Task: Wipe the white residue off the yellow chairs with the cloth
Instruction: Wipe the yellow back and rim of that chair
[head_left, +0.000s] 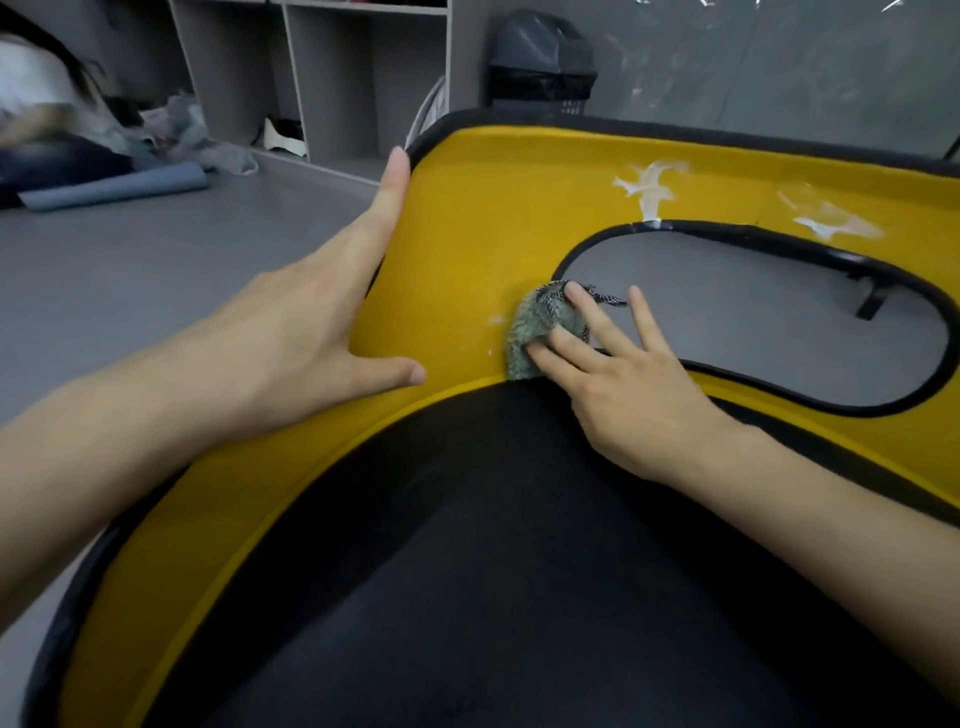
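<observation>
Cloth (540, 332), seemingly soft and light, bunches beneath straight pressing fingers of the right hand (623, 384); left hand (311, 322), fingers extended, braces the stiff-looking chair (467, 234).

Your left hand (301, 332) lay flat, fingers (387, 202) straight and together toward 1 o'clock, thumb splayed toward 3 o'clock. Your right hand (628, 384) pointed toward 11 o'clock, fingers spread and nearly straight, pressing down. Both forearms were bare.

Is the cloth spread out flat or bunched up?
Bunched up: the cloth is a small crumpled wad under the straight fingers of the right hand, against the yellow chair.
</observation>
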